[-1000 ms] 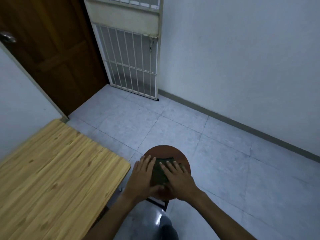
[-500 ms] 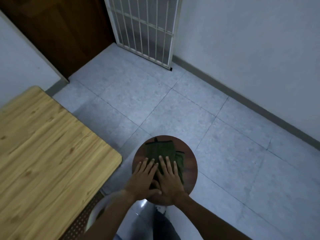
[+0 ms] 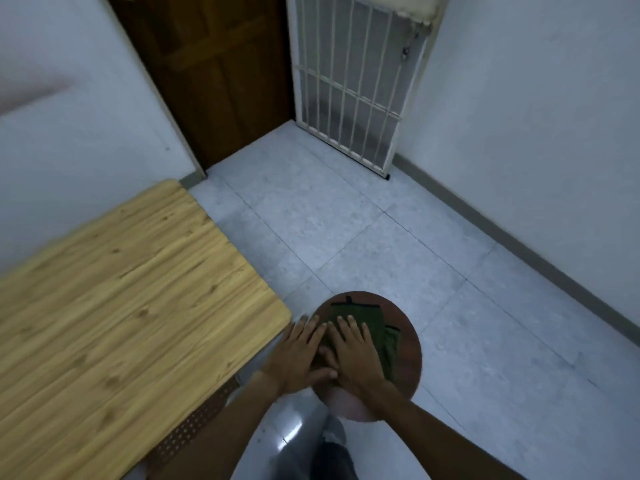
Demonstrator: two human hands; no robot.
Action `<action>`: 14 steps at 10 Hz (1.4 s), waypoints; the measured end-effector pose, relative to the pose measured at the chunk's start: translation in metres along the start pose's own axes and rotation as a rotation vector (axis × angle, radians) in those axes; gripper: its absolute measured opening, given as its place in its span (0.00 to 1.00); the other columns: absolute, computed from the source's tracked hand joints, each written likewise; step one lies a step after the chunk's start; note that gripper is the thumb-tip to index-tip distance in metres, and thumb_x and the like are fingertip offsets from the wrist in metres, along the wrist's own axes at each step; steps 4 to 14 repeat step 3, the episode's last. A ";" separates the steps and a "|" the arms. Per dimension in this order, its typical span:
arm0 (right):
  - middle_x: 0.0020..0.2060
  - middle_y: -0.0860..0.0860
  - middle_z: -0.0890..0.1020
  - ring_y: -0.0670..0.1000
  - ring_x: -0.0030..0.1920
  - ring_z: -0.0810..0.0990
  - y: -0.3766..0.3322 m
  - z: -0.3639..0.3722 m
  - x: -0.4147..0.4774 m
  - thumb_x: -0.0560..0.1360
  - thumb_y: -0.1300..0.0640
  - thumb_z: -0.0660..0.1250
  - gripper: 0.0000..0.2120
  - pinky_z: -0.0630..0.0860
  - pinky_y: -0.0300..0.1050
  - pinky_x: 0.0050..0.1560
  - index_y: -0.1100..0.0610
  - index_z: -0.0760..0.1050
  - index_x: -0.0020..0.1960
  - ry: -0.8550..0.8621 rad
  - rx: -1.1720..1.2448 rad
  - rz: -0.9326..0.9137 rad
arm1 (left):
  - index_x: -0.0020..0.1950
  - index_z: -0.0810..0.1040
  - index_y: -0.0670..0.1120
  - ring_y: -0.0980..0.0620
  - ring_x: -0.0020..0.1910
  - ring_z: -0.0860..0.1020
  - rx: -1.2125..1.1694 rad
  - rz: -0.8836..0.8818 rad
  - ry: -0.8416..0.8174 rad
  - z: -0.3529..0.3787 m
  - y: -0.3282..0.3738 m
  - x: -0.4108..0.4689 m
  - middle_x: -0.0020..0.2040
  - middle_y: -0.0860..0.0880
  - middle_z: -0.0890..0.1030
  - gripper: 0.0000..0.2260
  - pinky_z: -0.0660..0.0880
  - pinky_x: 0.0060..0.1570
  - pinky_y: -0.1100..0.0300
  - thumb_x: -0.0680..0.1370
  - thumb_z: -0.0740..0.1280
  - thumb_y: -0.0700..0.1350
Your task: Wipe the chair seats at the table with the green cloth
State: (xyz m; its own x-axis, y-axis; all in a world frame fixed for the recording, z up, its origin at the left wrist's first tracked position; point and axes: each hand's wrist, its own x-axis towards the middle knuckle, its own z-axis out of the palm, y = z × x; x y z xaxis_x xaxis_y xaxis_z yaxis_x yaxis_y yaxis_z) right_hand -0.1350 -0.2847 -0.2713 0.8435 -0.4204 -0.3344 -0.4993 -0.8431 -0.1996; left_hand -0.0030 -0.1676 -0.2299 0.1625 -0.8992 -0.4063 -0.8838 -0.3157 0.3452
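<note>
Green cloth (image 3: 367, 323): was laid folded on the round brown seat (image 3: 408, 344), toward its far and middle part.
Left hand (image 3: 298, 355): was spread flat, fingers extended, at the seat's left edge; its fingertips seemed to touch the cloth's left border, though blur left this uncertain. Nothing was gripped.
Right hand (image 3: 353, 355): was pressed palm-down on the cloth, fingers open and straight; nothing was clasped.
Hands together: the left thumb was overlapped by the right hand.
Wooden table (image 3: 114, 306): was seen just left of the seat.
</note>
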 end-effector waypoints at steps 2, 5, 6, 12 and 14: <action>0.67 0.61 0.76 0.63 0.69 0.72 -0.111 -0.086 0.052 0.82 0.36 0.41 0.38 0.68 0.68 0.67 0.63 0.74 0.69 0.209 -0.004 -0.210 | 0.77 0.64 0.40 0.36 0.76 0.62 0.008 -0.193 0.146 -0.084 -0.069 -0.084 0.77 0.38 0.65 0.51 0.61 0.71 0.38 0.72 0.41 0.79; 0.67 0.61 0.76 0.64 0.70 0.71 -0.182 -0.131 0.073 0.80 0.35 0.46 0.36 0.67 0.68 0.66 0.61 0.74 0.69 0.358 -0.025 -0.292 | 0.80 0.55 0.43 0.40 0.79 0.53 0.032 -0.340 0.277 -0.132 -0.104 -0.139 0.80 0.40 0.55 0.56 0.52 0.75 0.44 0.66 0.35 0.81; 0.67 0.61 0.76 0.64 0.70 0.71 -0.182 -0.131 0.073 0.80 0.35 0.46 0.36 0.67 0.68 0.66 0.61 0.74 0.69 0.358 -0.025 -0.292 | 0.80 0.55 0.43 0.40 0.79 0.53 0.032 -0.340 0.277 -0.132 -0.104 -0.139 0.80 0.40 0.55 0.56 0.52 0.75 0.44 0.66 0.35 0.81; 0.67 0.61 0.76 0.64 0.70 0.71 -0.182 -0.131 0.073 0.80 0.35 0.46 0.36 0.67 0.68 0.66 0.61 0.74 0.69 0.358 -0.025 -0.292 | 0.80 0.55 0.43 0.40 0.79 0.53 0.032 -0.340 0.277 -0.132 -0.104 -0.139 0.80 0.40 0.55 0.56 0.52 0.75 0.44 0.66 0.35 0.81; 0.67 0.61 0.76 0.64 0.70 0.71 -0.182 -0.131 0.073 0.80 0.35 0.46 0.36 0.67 0.68 0.66 0.61 0.74 0.69 0.358 -0.025 -0.292 | 0.80 0.55 0.43 0.40 0.79 0.53 0.032 -0.340 0.277 -0.132 -0.104 -0.139 0.80 0.40 0.55 0.56 0.52 0.75 0.44 0.66 0.35 0.81</action>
